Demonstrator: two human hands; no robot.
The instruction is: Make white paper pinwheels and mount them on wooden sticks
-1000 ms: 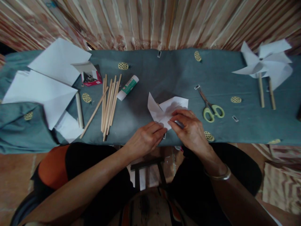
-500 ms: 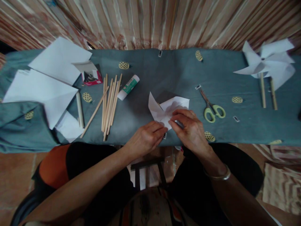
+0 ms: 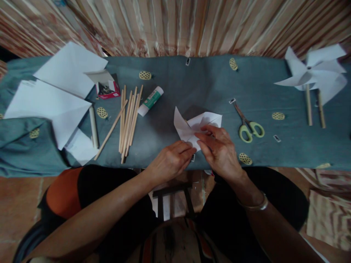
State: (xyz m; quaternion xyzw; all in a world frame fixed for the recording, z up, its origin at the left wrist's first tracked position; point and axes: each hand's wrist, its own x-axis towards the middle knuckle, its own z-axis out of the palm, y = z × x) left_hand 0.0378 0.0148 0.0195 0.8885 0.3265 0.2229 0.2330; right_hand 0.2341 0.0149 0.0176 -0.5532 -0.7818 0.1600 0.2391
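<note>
A white sheet of paper (image 3: 181, 122), cut and partly folded with its points standing up like a pinwheel, lies on the cloth in front of me. My left hand (image 3: 175, 157) pinches its near edge between thumb and fingers. From the right, my right hand (image 3: 221, 150) has its thumb and forefinger close together on a folded flap near the middle, other fingers bent above the paper. The fingertips hide part of the centre.
Green-handled scissors (image 3: 251, 130) lie right of the paper. A glue stick (image 3: 150, 101), several wooden sticks (image 3: 128, 122) and an open small box (image 3: 107, 89) are on the left, beside white sheets (image 3: 49, 102). Finished paper pinwheels (image 3: 315, 71) rest at far right.
My right fingers have shifted slightly over the folded flap, with the forefinger reaching further toward the centre. My left hand keeps its pinch on the paper's near edge.
</note>
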